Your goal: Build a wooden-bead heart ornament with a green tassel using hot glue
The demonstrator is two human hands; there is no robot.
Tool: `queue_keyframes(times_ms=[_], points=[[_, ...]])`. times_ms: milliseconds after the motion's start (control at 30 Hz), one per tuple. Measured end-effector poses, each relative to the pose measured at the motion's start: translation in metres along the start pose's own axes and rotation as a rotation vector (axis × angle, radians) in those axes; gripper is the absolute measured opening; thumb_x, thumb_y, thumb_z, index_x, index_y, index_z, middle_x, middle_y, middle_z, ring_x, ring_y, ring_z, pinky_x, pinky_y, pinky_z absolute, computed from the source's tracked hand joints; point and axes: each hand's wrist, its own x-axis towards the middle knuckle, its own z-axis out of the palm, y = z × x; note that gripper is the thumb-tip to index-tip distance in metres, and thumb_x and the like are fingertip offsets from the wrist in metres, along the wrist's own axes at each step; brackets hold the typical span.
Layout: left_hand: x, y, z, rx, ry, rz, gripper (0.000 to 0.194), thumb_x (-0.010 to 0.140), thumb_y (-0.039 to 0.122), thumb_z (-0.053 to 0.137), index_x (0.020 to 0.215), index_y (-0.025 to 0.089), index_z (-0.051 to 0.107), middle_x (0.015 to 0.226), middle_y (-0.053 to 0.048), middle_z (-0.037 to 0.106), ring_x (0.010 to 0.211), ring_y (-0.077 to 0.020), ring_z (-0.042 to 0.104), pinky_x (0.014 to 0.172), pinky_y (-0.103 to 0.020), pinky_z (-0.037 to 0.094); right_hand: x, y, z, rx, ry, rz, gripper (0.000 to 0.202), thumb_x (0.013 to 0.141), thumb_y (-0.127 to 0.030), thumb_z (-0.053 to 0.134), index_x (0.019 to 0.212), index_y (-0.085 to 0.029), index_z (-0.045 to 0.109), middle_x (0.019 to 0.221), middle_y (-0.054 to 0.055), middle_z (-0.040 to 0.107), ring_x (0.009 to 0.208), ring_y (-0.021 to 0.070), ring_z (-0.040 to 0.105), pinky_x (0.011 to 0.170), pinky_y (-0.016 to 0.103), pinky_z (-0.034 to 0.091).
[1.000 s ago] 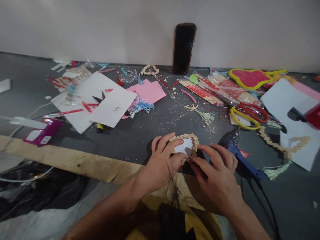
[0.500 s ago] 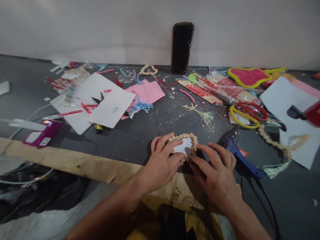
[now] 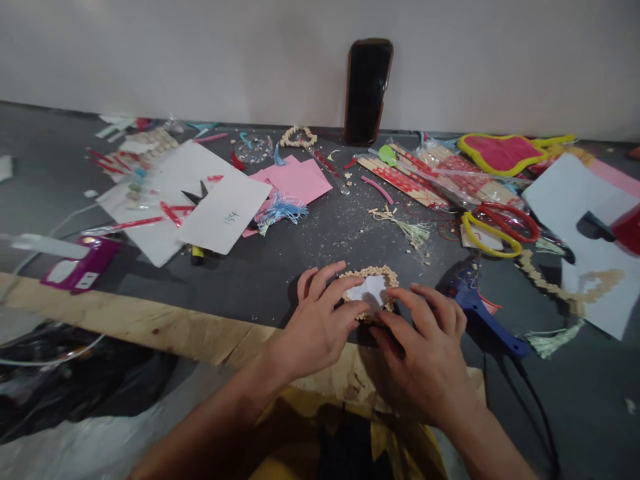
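A small heart-shaped frame edged with beige bead-like pieces [image 3: 391,275] lies near the table's front edge, with white paper [image 3: 375,288] inside its outline. My left hand [image 3: 317,327] grips the frame's left side, thumb at the lower edge and fingers over the rim. On the opposite side, my right hand [image 3: 427,347] presses its fingertips on the right rim and the paper. The frame's lower edge is partly hidden by my fingers. Just right of my right hand rests a blue glue gun [image 3: 483,320] with a black cable.
Yellow-and-red-handled scissors [image 3: 493,233], packs of sticks [image 3: 405,180] and a tassel [image 3: 413,232] lie beyond. White papers [image 3: 225,210], pink sheets [image 3: 303,180] and a purple device [image 3: 83,263] are on the left. A phone [image 3: 369,90] leans against the wall.
My right fingers have shifted slightly left, from the frame's outer right edge onto its rim and the paper. My left hand stays on the frame, and the view has tilted a little.
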Motion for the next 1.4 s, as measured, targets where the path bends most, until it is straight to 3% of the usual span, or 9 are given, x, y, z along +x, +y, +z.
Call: queue_keyframes(times_ms=[833, 1100, 1400], points=[[0.0018, -0.0016, 0.0066, 0.022, 0.037, -0.013, 0.017, 0.089, 0.019, 0.053, 0.099, 0.027, 0.064, 0.131, -0.004, 0.051, 0.132, -0.0289, 0.028, 0.102, -0.051, 0.024, 0.0021, -0.0009, 0.004, 0.008, 0.01, 0.002, 0.006, 0.081, -0.028, 0.066, 0.086, -0.028, 0.068, 0.112, 0.0, 0.065, 0.114, 0.0267, 0.046, 0.1, 0.048, 0.026], [0.0022, 0.0012, 0.0007, -0.003, -0.003, 0.009, 0.019, 0.086, 0.023, 0.055, 0.103, 0.024, 0.063, 0.133, -0.006, 0.048, 0.133, -0.0315, 0.026, 0.103, -0.053, 0.022, 0.0011, 0.0, 0.0039, -0.003, 0.003, -0.008, 0.007, 0.081, -0.029, 0.065, 0.088, -0.028, 0.068, 0.113, 0.002, 0.064, 0.115, 0.0263, 0.046, 0.1, 0.048, 0.027], [0.0035, 0.0055, 0.0071, 0.034, 0.044, -0.013, 0.012, 0.089, 0.024, 0.055, 0.095, 0.025, 0.065, 0.129, -0.003, 0.052, 0.131, -0.0289, 0.03, 0.104, -0.051, 0.023, -0.0003, 0.0026, -0.0004, 0.031, 0.006, -0.01, 0.013, 0.081, -0.026, 0.065, 0.094, -0.026, 0.068, 0.114, 0.004, 0.063, 0.115, 0.0278, 0.046, 0.098, 0.049, 0.032]])
